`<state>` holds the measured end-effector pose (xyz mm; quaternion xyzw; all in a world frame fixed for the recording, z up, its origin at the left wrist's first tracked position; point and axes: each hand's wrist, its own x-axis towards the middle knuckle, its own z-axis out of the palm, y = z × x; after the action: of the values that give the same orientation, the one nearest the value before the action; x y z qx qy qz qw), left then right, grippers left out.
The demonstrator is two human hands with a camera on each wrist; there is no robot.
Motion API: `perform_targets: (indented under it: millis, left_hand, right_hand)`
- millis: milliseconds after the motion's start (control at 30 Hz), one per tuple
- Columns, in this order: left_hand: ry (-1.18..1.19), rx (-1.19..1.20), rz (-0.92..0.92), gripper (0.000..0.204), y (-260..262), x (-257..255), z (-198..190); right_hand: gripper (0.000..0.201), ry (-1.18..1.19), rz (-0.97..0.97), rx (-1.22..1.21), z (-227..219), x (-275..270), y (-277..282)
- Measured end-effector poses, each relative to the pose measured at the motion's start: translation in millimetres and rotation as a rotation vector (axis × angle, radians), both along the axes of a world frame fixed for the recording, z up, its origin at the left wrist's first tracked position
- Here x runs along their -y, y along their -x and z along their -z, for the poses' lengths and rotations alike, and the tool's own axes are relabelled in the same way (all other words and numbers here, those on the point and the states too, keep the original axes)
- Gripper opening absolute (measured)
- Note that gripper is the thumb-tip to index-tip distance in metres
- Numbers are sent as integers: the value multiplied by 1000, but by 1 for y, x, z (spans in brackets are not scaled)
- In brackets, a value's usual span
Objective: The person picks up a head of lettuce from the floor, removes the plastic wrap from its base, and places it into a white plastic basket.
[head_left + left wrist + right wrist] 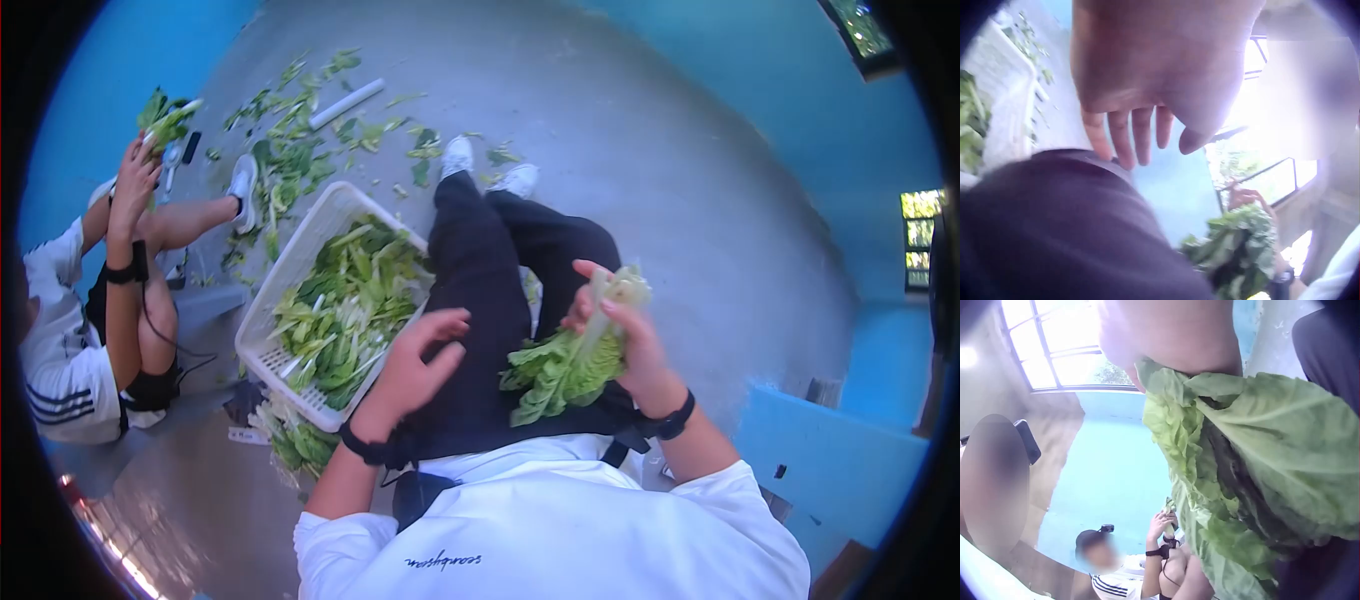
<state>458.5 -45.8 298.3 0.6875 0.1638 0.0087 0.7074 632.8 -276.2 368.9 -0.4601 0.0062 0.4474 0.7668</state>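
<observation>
In the head view my right hand (645, 355) grips a head of leafy lettuce (572, 368) by its pale base over my lap. Its ruffled green leaves hang toward my left. The right wrist view shows broad lettuce leaves (1285, 437) spreading below the hand, which hides the base. My left hand (418, 362) hovers over my thigh beside the basket, apart from the lettuce and holding nothing. Seen in the left wrist view, that hand's fingers (1120, 140) are loosely extended. To my left stands a white plastic basket (262, 352) with many loose green leaves (350, 300) inside.
Scattered leaves (290, 165) and a white bar (346, 104) lie on the grey floor ahead. At the left sits another person (75, 350), holding greens (168, 118) up. More greens (300, 440) lie behind the basket, near my left elbow.
</observation>
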Motion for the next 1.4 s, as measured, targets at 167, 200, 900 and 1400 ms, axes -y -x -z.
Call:
perform_targets:
  millis: [167, 200, 900, 1400]
  left_hand:
    - [-283, -494, -257, 42, 97, -98, 164]
    - [-337, -606, -240, 44, 122, -116, 192]
    - [-431, -1354, 411, 55, 122, -130, 272]
    - [-882, -863, 1, 14, 194, -122, 249]
  right_hand:
    - [32, 12, -6, -12, 6, -11, 2]
    - [28, 26, 11, -11, 3, -17, 2]
    - [24, 266, 52, 4, 21, -55, -77]
    - [20, -6, -264, 441, -48, -56, -45]
